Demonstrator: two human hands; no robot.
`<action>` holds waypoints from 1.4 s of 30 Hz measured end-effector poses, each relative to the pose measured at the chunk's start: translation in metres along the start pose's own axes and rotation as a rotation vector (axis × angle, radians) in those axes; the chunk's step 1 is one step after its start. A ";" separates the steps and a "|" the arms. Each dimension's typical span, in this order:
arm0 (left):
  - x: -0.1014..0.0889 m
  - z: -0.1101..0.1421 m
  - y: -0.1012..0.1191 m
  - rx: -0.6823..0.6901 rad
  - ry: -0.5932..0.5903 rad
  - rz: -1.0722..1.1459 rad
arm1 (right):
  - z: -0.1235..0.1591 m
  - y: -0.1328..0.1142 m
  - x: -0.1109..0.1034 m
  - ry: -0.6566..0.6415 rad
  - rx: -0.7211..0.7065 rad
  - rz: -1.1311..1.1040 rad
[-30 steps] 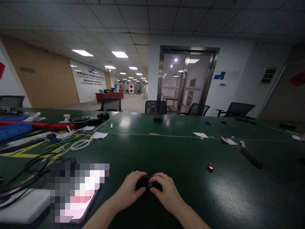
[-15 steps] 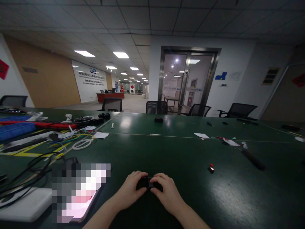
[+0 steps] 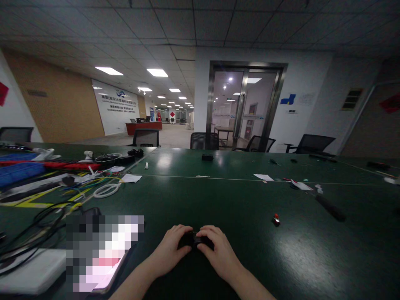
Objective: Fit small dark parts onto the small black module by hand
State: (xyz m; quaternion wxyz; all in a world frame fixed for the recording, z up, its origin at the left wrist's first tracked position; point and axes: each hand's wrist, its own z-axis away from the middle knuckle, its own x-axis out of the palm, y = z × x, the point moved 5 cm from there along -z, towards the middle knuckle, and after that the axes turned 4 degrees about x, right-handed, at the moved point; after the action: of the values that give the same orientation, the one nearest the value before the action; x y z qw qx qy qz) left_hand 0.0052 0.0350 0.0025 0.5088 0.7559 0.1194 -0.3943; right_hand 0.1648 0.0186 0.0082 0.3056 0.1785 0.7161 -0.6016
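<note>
Low in the middle of the head view, a small black object [image 3: 196,240] sits between both hands, just above or on the dark green table [image 3: 237,208]. Its kind cannot be made out, as fingers cover both ends. My left hand [image 3: 171,249] is closed on its left end, thumb below and fingers above. On the opposite end, my right hand [image 3: 218,250] pinches it in the same way. To the right lies a small red and silver piece [image 3: 276,219], apart from the hands.
At left are a partly pixelated phone [image 3: 109,266], a white box [image 3: 34,271], tangled black cables [image 3: 37,225] and a coiled white cable [image 3: 106,191]. A black-handled tool [image 3: 329,207] lies to the right. Farther back stand a black block [image 3: 207,157] and a small wrench [image 3: 146,165].
The view has shifted very slightly. Both hands keep their hold on the black object, with hardly any visible movement of the fingers.
</note>
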 end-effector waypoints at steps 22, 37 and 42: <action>-0.002 0.002 0.000 -0.021 -0.027 -0.013 | 0.008 0.000 -0.038 0.352 -0.062 -0.409; -0.002 0.002 -0.001 -0.018 -0.030 -0.008 | 0.009 0.017 -0.055 0.510 -0.013 -0.581; -0.004 0.003 0.000 -0.014 -0.035 -0.006 | 0.010 0.020 -0.059 0.554 -0.003 -0.582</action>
State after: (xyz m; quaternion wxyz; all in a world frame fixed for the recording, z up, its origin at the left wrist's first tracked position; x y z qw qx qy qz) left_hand 0.0017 0.0335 0.0050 0.5148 0.7449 0.1156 -0.4083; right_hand 0.2237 0.0197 0.0306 -0.0820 0.1231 0.7930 -0.5910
